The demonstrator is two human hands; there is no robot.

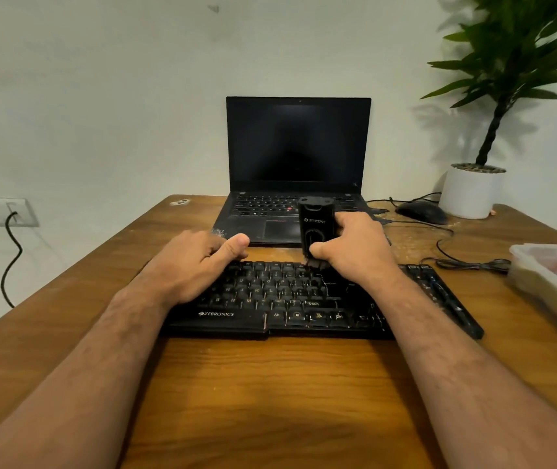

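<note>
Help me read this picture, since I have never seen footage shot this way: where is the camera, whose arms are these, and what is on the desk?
There is no machine here. A person wears a wide-angle camera on the head, so you look forward and down along their own two bare arms. The wooden table bears a black keyboard in front, an open laptop with a dark screen behind it, and a mouse, a potted plant and a plastic tub to the right. The right hand grips a small black handheld device, upright, with its lower end at the keyboard's top row; it looks like a little cleaner. The left hand rests on the keyboard's left part, its fingers hidden past the knuckles.
</note>
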